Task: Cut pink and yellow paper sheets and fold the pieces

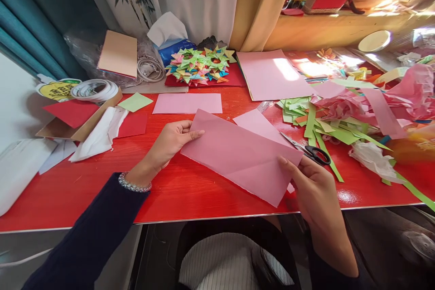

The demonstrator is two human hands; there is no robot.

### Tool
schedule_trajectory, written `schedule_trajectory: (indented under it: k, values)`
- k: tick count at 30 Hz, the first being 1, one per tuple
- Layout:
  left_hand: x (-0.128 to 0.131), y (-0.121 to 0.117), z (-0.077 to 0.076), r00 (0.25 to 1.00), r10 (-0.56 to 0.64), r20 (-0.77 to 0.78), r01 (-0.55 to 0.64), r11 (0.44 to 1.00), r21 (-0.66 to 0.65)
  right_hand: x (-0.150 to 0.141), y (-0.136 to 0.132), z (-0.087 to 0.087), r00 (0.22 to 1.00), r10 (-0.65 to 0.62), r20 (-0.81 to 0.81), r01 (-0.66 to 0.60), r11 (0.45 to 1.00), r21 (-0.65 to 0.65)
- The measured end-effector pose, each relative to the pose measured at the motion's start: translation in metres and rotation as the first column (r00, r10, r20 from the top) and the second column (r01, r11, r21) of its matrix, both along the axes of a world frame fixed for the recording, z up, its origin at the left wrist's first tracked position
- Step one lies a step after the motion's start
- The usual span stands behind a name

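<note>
A pink sheet of paper (238,156) is held above the red table, tilted down to the right, with a crease and a rough lower edge. My left hand (170,142) pinches its upper left corner between thumb and fingers. At the right end, my right hand (314,186) grips the same sheet, thumb on top. Behind it lies another pink piece of paper (256,120), partly covered. Black-handled scissors (316,154) rest just beyond my right hand, their blades pointing left. Farther back is a pink rectangle of paper (187,103), lying flat.
A pink paper stack (273,77) lies at the back. Green paper strips (336,131) and crumpled pink paper (408,93) crowd the right. Folded-paper stars (200,65) sit near a tissue pack (170,36). On the left stands a cardboard box (98,118) with tape rolls (95,89).
</note>
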State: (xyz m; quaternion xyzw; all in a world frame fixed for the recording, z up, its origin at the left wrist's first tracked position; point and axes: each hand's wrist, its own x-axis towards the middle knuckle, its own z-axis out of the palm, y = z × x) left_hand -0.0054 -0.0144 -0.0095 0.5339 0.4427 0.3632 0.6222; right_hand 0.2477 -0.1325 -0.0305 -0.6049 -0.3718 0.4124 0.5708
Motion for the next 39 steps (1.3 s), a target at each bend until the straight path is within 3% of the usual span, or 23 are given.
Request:
schedule_trajectory:
  k: [22, 32, 36, 39]
  values:
    - [-0.001, -0.001, 0.003, 0.999, -0.048, 0.017, 0.048, 0.998, -0.033, 0.003, -0.006, -0.001, 0.999, -0.033, -0.005, 0.032, 0.998, -0.057]
    - [0.002, -0.003, 0.004, 0.999, -0.037, 0.008, 0.038, 0.999, -0.034, 0.011, -0.011, -0.007, 0.995, -0.046, 0.090, 0.051, 0.997, -0.055]
    - [0.010, -0.004, 0.004, 0.988, -0.126, -0.084, 0.126, 0.992, -0.008, 0.029, -0.030, -0.005, 0.981, -0.064, 0.182, 0.086, 0.990, -0.116]
    - [0.026, 0.003, 0.005, 0.926, -0.133, -0.353, 0.199, 0.967, 0.159, 0.042, -0.050, 0.002, 0.974, -0.196, 0.117, 0.216, 0.956, -0.197]
